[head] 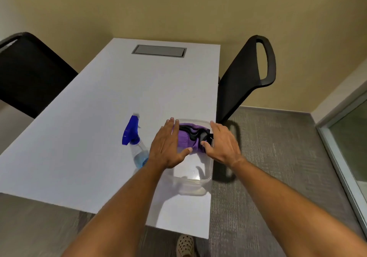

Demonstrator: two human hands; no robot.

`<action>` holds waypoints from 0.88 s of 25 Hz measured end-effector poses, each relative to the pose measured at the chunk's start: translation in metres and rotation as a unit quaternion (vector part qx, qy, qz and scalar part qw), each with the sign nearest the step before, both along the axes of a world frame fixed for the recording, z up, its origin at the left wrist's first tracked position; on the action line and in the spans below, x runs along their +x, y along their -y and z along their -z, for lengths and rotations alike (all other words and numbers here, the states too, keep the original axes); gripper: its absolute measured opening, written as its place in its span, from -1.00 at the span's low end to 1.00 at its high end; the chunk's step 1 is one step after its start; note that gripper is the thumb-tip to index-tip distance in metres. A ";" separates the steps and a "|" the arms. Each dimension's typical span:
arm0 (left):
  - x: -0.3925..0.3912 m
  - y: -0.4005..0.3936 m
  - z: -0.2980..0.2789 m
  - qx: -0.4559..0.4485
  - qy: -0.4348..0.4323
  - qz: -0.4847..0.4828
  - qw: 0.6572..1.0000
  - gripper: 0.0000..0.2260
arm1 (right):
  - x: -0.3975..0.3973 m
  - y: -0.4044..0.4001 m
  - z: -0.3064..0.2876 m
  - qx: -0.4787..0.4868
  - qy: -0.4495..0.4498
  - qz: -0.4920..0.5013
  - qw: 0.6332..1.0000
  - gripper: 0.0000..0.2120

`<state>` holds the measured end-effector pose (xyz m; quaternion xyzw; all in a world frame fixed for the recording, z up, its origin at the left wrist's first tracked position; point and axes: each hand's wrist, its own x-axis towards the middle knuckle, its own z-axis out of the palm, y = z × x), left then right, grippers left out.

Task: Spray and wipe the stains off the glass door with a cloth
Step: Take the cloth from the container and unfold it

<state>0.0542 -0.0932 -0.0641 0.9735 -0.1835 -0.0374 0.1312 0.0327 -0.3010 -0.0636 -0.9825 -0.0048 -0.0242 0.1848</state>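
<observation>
A clear plastic container stands near the right edge of the white table. A purple and black cloth lies bunched in its far end. Left of it a spray bottle lies on its side, with a blue trigger head and a little blue liquid inside. My left hand is flat over the container's left wall, fingers straight, thumb reaching inward. My right hand is over the right wall, thumb tip at the cloth's edge. Neither hand is closed on anything. A glass door shows at the right edge.
Black chairs stand at the table's left and right. A grey cable hatch is set into the far end of the table. Grey carpet covers the floor on the right. My shoe shows below the table's near edge.
</observation>
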 end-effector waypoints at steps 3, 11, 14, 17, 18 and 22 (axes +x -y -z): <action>0.035 0.006 0.013 -0.013 -0.027 -0.007 1.000 -0.10 | 0.035 -0.003 0.008 -0.036 -0.024 -0.010 0.999 -0.36; 0.086 0.019 0.024 0.060 0.001 -0.002 0.998 -0.63 | 0.093 -0.009 0.019 -0.167 -0.100 -0.041 0.980 -0.74; 0.096 0.022 0.027 0.095 -0.003 0.001 0.995 -0.68 | 0.100 -0.011 0.022 -0.188 -0.126 -0.048 0.973 -0.79; 0.101 0.025 0.028 0.124 -0.003 0.008 0.992 -0.69 | 0.104 -0.010 0.022 -0.188 -0.130 -0.045 0.973 -0.88; 0.102 0.026 0.029 0.128 -0.005 0.007 0.992 -0.70 | 0.104 -0.010 0.022 -0.181 -0.128 -0.042 0.974 -0.93; 0.103 0.027 0.025 0.096 -0.033 -0.018 0.995 -0.77 | 0.101 -0.009 0.020 -0.140 -0.114 -0.020 0.983 -0.89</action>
